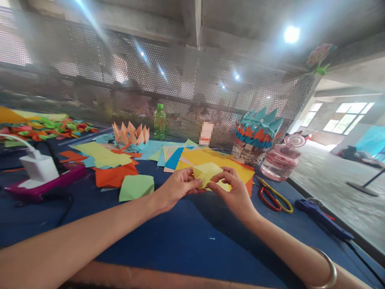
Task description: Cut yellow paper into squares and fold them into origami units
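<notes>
Between my two hands, just above the blue table (168, 245), is a pale yellow sheet of paper (207, 171) with fold creases. My left hand (180, 186) pinches its left edge between thumb and fingers. On the opposite side, my right hand (233, 190) grips the lower right edge, thumb in front and fingers curled. Behind the hands lies a spread of coloured paper (237, 160), mostly yellow with some blue. A light green square of paper (136, 188) rests left of my left hand, beside orange paper (110, 176).
Scissors (275, 196) and a blue corded tool (323, 218) lie at the right, near a pink bottle (281, 160). A folded-paper basket (255, 136), a peach paper flower (130, 134) and a green bottle (160, 122) stand behind. At left are a white charger (39, 168) on a purple power strip (22, 192) and paper scraps (51, 128).
</notes>
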Action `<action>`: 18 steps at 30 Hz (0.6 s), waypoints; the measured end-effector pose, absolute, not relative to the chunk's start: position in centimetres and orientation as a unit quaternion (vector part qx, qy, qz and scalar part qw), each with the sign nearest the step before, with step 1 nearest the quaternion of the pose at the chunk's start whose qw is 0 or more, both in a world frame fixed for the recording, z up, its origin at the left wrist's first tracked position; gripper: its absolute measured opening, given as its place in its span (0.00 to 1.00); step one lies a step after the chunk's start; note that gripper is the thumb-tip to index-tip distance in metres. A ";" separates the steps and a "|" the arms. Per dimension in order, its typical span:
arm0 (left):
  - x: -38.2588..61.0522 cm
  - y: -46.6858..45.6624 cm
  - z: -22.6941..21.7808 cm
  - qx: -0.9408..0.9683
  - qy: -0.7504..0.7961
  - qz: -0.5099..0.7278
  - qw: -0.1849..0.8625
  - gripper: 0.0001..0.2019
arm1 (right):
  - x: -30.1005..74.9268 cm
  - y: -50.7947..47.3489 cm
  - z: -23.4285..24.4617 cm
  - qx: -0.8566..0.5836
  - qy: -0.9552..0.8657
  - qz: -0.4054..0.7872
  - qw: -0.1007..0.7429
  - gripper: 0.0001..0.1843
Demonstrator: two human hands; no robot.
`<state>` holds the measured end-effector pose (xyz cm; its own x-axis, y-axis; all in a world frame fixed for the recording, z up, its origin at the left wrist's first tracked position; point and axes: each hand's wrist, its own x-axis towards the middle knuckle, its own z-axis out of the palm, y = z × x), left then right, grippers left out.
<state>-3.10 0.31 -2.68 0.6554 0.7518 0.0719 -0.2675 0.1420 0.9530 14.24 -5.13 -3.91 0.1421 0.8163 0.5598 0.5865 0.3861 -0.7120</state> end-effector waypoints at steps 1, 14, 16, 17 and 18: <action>-3.1 0.3 -2.7 0.556 0.218 0.347 0.723 0.18 | 14.1 -5.2 -3.9 -0.545 -0.644 0.115 0.525 0.09; -3.2 0.1 -2.8 0.536 0.234 0.351 0.731 0.17 | 13.2 -5.8 -3.7 -0.541 -0.642 0.109 0.532 0.08; -3.2 0.1 -2.6 0.527 0.240 0.358 0.732 0.16 | 13.2 -5.8 -3.6 -0.543 -0.641 0.106 0.532 0.09; -3.2 0.1 -2.6 0.523 0.245 0.360 0.733 0.15 | 13.3 -5.8 -3.6 -0.544 -0.640 0.105 0.533 0.10; -3.2 0.0 -2.5 0.520 0.250 0.362 0.732 0.15 | 13.3 -5.8 -3.6 -0.545 -0.639 0.103 0.534 0.11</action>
